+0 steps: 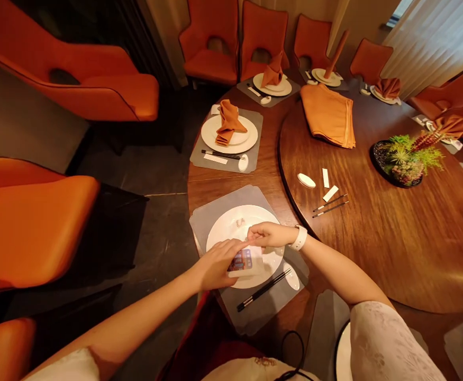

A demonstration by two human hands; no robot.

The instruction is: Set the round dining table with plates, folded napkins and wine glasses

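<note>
Holds the white printed packet [251,262] right over the plate [222,226], between fingers of the left hand [215,260] along its upper edge and thumb down below; bunches fingers of the right hand [269,234] beside its top, cannot tell whether pinching anything
</note>
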